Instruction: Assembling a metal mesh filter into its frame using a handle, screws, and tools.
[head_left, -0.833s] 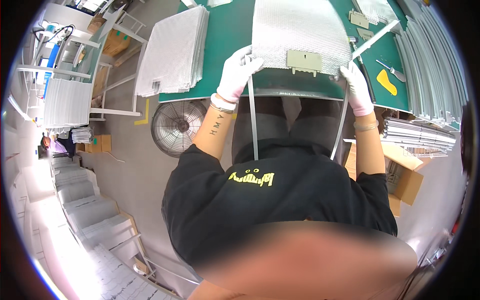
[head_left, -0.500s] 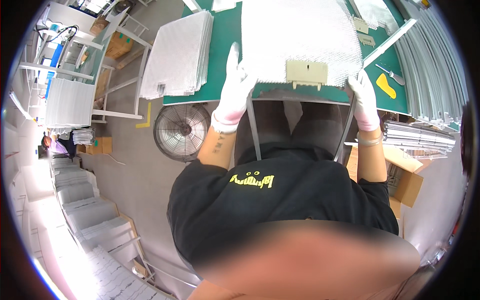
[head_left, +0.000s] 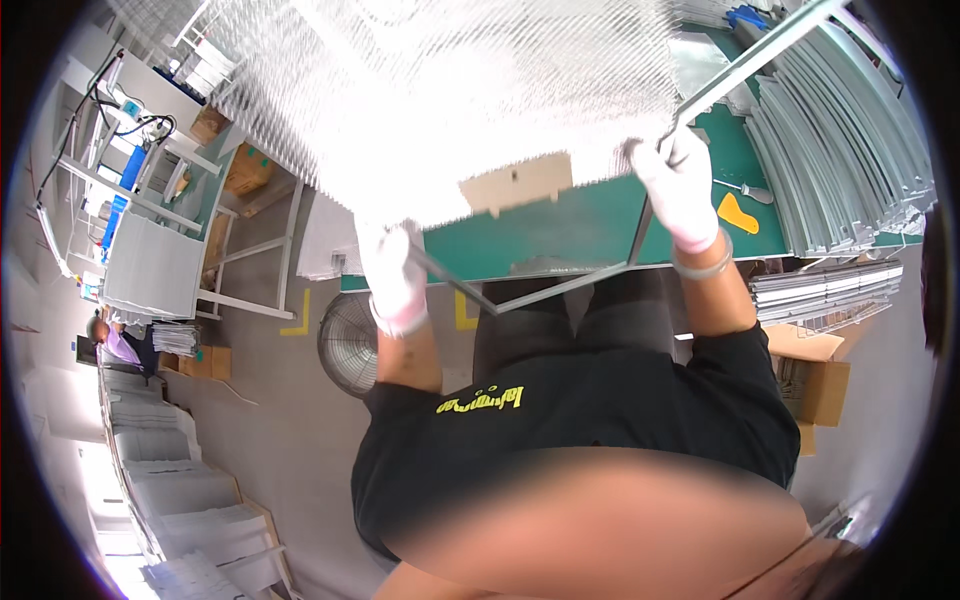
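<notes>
A large white mesh sheet (head_left: 480, 90) is lifted and tilted above the green table. Set at its near edge is a beige plastic plate (head_left: 520, 185). Along the sheet's near side runs a thin grey metal frame (head_left: 560, 290), its near corner hanging past the table edge. My left hand (head_left: 394, 275), in a white glove, is closed on the left side of the sheet and frame. The gloved right hand (head_left: 680, 190) pinches them at the right side. How the fingers divide between sheet and frame cannot be made out.
On the green table (head_left: 480, 245) lie a yellow scraper (head_left: 738, 214) and a screwdriver (head_left: 755, 192). Grey metal strips (head_left: 840, 140) are stacked at the right. A floor fan (head_left: 348, 345) stands below left, a cardboard box (head_left: 825, 390) below right. A person (head_left: 120, 345) is far left.
Both hands have raised the mesh sheet and frame off the table, tilting them and shifting them left. My left hand has moved lower and left, and the frame's near corner now shows.
</notes>
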